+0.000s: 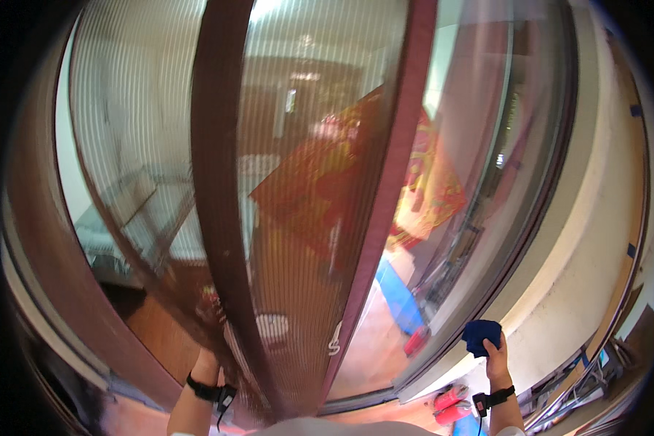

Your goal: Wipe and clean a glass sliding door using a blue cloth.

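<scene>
My right hand (495, 354) grips a folded dark blue cloth (482, 337) beside the cream wall at the lower right. Before me stands a sliding glass door with ribbed panes (300, 261) and dark brown stiles (215, 163). My left hand (209, 357) is at the lower left, against a brown door frame; its fingers are mostly hidden, so I cannot see whether they grip. Black straps with small devices circle both wrists. A red and gold paper decoration (327, 180) shows through the ribbed pane. A white S-shaped hook (334, 339) hangs by the reddish stile (381, 218).
Red cylinders (451, 406) stand on the floor at the lower right, near a wall (572, 261). Assorted items (594, 376) are piled along the right edge. Through the glass at left, a pale sofa (141, 212) shows. The door track (359, 402) crosses the floor.
</scene>
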Available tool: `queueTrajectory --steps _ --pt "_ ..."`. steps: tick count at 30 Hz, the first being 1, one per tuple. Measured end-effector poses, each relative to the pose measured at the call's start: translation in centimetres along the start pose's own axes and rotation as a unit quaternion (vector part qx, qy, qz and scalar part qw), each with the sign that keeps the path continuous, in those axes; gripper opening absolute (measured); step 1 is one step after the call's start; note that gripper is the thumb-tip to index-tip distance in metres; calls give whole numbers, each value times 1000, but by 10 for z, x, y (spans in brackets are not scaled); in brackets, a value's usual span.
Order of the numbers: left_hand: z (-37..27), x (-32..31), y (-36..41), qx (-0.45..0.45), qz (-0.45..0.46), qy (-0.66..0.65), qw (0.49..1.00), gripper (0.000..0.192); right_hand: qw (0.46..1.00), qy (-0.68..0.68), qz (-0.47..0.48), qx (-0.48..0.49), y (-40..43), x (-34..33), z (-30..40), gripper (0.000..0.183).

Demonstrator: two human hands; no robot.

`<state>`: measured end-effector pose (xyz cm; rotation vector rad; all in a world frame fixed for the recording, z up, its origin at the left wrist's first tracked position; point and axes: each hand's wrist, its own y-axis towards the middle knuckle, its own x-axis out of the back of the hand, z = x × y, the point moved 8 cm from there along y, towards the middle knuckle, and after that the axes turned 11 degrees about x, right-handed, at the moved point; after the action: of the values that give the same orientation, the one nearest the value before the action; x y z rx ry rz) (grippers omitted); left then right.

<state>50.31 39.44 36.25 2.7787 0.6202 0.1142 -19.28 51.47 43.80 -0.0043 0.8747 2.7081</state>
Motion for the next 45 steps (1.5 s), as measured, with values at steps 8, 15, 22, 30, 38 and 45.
queueTrajectory --steps 8,15,22,30,38,45 --pt "-35 -15 3 -237 -212 423 848 34 999 -31 22 25 13 -3 40 38" --pt "-24 -6 15 -289 -126 261 912 43 995 -26 85 55 31 -12 65 38" --pt "-122 -19 2 -246 -27 169 954 65 996 -60 37 46 25 -28 63 40" --pt "-132 -24 4 -195 -45 261 944 62 992 -81 46 83 38 -51 85 40" --pt "-111 -21 -2 -169 -18 174 970 72 951 -182 -78 237 127 -59 157 38" --pt "-138 -29 -3 -186 -10 131 974 67 707 -487 -201 472 186 -134 307 40"
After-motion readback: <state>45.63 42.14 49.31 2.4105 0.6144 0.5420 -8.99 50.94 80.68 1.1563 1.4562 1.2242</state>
